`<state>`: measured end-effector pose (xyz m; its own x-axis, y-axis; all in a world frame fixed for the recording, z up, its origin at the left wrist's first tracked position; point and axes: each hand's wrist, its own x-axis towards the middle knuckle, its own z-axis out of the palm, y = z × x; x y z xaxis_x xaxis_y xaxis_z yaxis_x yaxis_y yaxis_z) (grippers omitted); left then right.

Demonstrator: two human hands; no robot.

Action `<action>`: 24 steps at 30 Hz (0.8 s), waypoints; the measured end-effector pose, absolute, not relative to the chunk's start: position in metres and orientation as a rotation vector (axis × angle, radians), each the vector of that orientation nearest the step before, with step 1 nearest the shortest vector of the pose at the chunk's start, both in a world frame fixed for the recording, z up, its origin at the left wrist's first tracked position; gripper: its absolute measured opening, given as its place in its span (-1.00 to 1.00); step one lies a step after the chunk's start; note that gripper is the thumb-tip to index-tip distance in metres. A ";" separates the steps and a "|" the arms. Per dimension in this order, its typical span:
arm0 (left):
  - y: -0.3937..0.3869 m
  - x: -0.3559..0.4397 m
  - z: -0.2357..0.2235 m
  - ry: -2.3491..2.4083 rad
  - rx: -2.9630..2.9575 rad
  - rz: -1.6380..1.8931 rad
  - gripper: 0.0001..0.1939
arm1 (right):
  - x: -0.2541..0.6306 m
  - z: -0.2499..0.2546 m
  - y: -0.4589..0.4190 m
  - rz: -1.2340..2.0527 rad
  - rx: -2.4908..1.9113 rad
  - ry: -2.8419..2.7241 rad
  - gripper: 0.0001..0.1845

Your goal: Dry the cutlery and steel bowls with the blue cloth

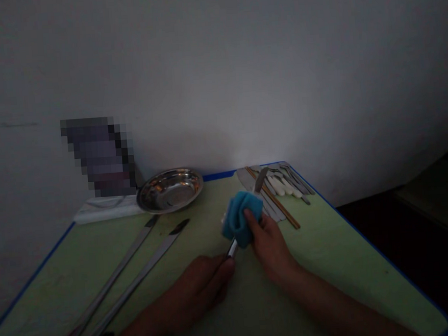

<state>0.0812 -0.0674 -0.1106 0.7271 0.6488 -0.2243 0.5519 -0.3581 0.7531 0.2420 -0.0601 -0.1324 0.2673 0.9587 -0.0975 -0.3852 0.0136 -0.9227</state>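
My left hand (201, 284) is closed around the metal handle of a table knife (232, 246). The blade's tip slants up and away past a folded blue cloth (242, 215). Fingers and thumb of my right hand (269, 239) pinch this cloth around the middle of the knife, hiding that stretch of it. Just beyond the right hand lie a pair of wooden chopsticks (278, 205), several flat metal pieces of cutlery (275, 213), and several pieces with white handles (282, 187).
A shallow stainless steel bowl (170, 192) stands at the back of the green table (330, 263), near the wall. Left of it are a white flat item (108, 212) and a blurred-out upright panel (102, 158). Two long grey strips with dark ends (139, 276) stretch along the left side.
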 end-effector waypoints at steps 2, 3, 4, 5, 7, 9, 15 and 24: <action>-0.066 0.081 -0.111 0.898 1.973 0.206 -0.58 | 0.237 -0.132 -0.063 1.218 -1.056 -0.737 -0.67; -0.066 0.081 -0.111 0.892 1.940 0.256 -0.57 | 0.236 -0.132 -0.063 1.221 -1.037 -0.732 -0.68; -0.066 0.080 -0.112 0.881 1.909 0.311 -0.57 | 0.237 -0.132 -0.061 1.227 -1.018 -0.717 -0.68; -0.066 0.080 -0.112 0.868 1.881 0.365 -0.57 | 0.239 -0.133 -0.058 1.239 -0.999 -0.693 -0.69; -0.065 0.080 -0.113 0.841 1.845 0.438 -0.59 | 0.241 -0.134 -0.049 1.273 -0.958 -0.647 -0.69; -0.064 0.080 -0.115 0.854 1.845 0.476 -0.62 | 0.241 -0.134 -0.038 1.308 -0.937 -0.614 -0.69; -0.057 0.080 -0.120 1.035 1.850 0.592 -0.59 | 0.223 -0.129 -0.018 1.262 -0.958 -0.590 -0.67; -0.053 0.074 -0.120 1.114 1.957 0.619 -0.56 | 0.185 -0.134 -0.063 1.090 -1.197 -0.712 -0.64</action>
<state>0.0737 -0.0527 -0.1199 0.4961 0.8677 0.0317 0.4854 -0.3074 0.8185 0.1848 -0.0628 -0.1341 0.3515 0.9303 -0.1048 -0.2781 -0.0031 -0.9605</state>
